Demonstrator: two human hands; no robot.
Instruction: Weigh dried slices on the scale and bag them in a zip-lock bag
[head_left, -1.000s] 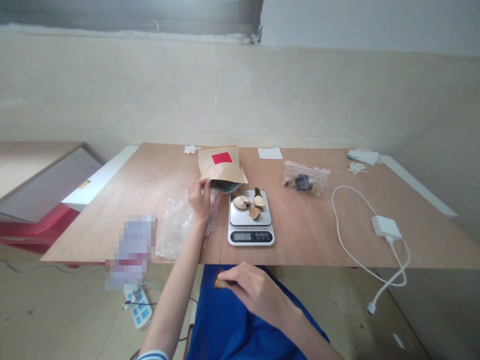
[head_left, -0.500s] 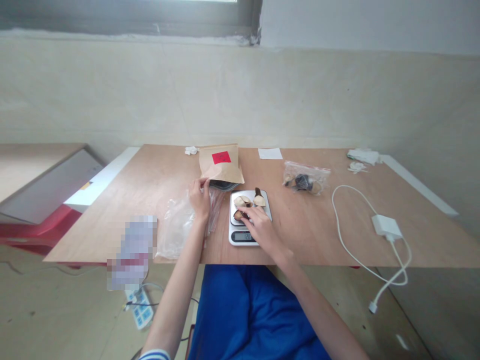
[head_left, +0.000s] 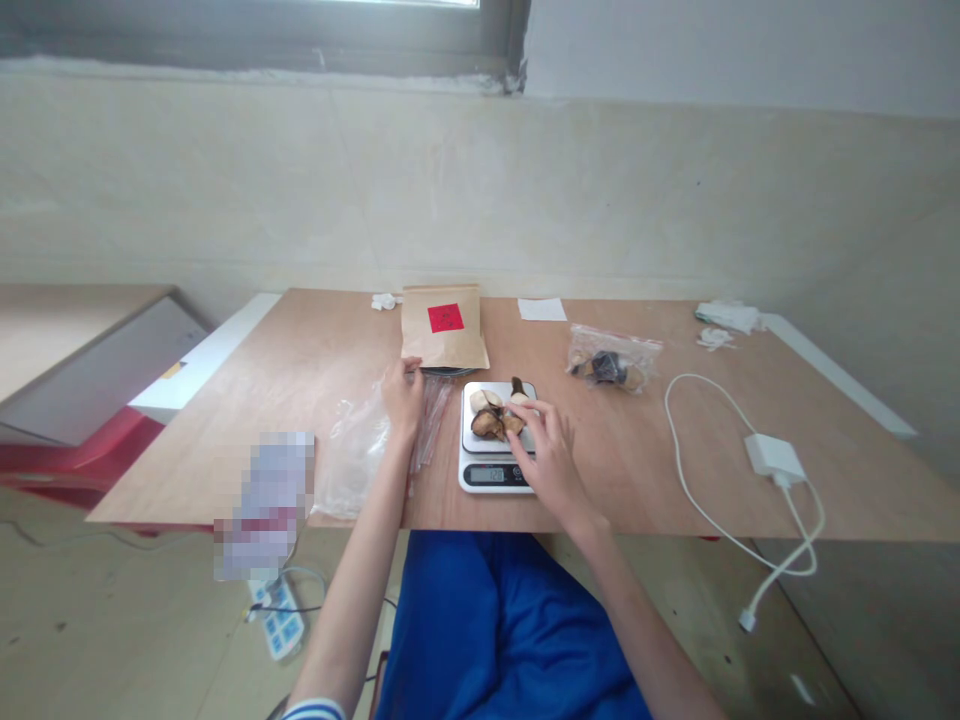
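Observation:
A white kitchen scale (head_left: 469, 474) stands before me with several dried mushrooms (head_left: 488, 424) on its platform; its display is lit. Over the right side of the platform is my right hand (head_left: 551, 455), thumb and fingers apart, fingertips close to the mushrooms. Whether they touch a piece I cannot make out. My left hand (head_left: 403, 400) has its fingers bent at the lower left corner of a brown paper bag (head_left: 442, 345) with a red label, seemingly gripping that edge. Under the bag shows a thin strip of a dark tray (head_left: 448, 372), mostly hidden.
Clear plastic bags (head_left: 349, 455) lie beneath and beside my left forearm. A zip bag of dark dried pieces (head_left: 607, 368) sits right of the scale. Farther right are a white adapter with cable (head_left: 775, 458) and crumpled tissues (head_left: 716, 337). White paper (head_left: 542, 310) lies at the back.
My right hand has drawn back to the right, its fingers parting from a mushroom that stays on the scale. The paper bag now lies straighter and covers more of the dark tray.

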